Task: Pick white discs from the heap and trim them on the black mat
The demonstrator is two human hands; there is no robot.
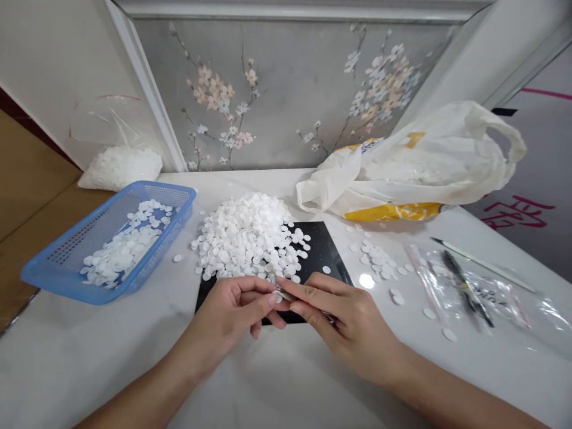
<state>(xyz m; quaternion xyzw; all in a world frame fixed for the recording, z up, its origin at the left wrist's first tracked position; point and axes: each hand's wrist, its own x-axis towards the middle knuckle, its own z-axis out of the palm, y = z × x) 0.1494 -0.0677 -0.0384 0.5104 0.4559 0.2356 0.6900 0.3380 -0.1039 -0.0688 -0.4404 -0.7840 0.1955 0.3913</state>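
My left hand (243,304) is closed, pinching a small white disc (279,295) between thumb and fingers. From the right, my right hand (342,310) meets it, its fingers closed around a thin metallic tool mostly hidden in the grip, so its kind cannot be made out. The tool's front end is at the disc. Both hands are over the near part of a black board (324,244). Just beyond them rises a large heap of white discs (245,229), spread partly on the board and partly on the white table (286,375).
To the left stands a blue basket (58,283) with white discs inside, and behind it a clear bag of white pieces (123,167). A white plastic bag (415,173) lies back right. Loose discs (378,259), clear bags (433,268), a black pen (460,277) and a pale stick (487,266) lie right.
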